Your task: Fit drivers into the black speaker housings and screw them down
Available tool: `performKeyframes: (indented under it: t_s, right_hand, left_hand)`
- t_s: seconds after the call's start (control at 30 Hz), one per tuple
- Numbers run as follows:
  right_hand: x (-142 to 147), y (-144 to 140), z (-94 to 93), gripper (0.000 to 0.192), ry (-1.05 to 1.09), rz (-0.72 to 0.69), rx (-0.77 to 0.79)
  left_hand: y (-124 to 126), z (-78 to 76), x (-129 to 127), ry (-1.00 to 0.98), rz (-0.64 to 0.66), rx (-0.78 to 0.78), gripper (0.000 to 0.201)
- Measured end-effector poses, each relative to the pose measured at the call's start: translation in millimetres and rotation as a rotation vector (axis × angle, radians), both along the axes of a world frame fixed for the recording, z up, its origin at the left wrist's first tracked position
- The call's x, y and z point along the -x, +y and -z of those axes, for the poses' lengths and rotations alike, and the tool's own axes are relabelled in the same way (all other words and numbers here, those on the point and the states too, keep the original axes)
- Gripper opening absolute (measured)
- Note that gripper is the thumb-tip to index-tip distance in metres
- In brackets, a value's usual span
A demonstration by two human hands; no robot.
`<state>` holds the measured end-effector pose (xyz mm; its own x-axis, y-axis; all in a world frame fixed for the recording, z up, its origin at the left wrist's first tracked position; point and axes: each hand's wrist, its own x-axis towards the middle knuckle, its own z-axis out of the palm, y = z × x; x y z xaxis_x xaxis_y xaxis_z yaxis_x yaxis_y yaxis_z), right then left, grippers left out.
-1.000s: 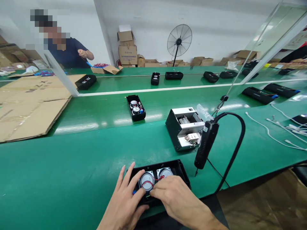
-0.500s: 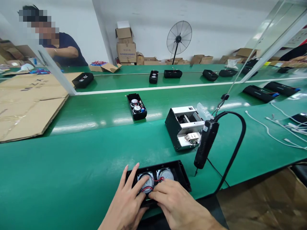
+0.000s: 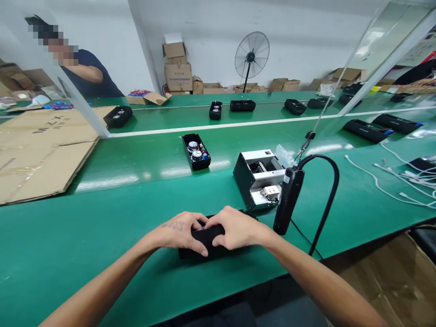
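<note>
Together, both hands (image 3: 207, 234) (curled) — black housing (image 3: 204, 245)

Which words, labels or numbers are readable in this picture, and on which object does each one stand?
None can be read for certain.
Flattened cardboard sheet: dark printed marks, too blurred.
Stacked cardboard boxes: print too small.
Hanging electric screwdriver: white label, unreadable.
Left hand: tattoo, illegible.

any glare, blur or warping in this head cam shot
Head view: wide-angle warping bows the green conveyor table and stretches both forearms at the bottom edge; pale glare streaks lie on the belt by the open black speaker case; the co-worker's face is pixelated; both hands, left and right, look sharp on the black plastic housing.
</note>
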<state>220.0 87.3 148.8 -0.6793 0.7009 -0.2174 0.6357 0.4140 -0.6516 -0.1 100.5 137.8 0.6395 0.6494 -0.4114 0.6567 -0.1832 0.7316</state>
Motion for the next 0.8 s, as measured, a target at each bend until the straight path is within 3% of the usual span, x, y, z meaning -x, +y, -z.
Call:
performKeyframes:
  t_s: [0.13,0.53,0.8]
  right_hand:
    - [6,22,-2.6,0.027,0.006,-0.002,0.093]
    - [11,31,0.5,0.027,0.007,-0.049,0.204]
    - [17,20,-2.7,0.028,-0.105,-0.068,0.021]
  left_hand:
    - [15,-0.9,-1,-0.020,0.009,0.077,0.041]
    - [13,5.5,0,-0.092,-0.019,0.144,0.040]
    - [12,9.0,2,-0.156,-0.026,0.158,0.034]
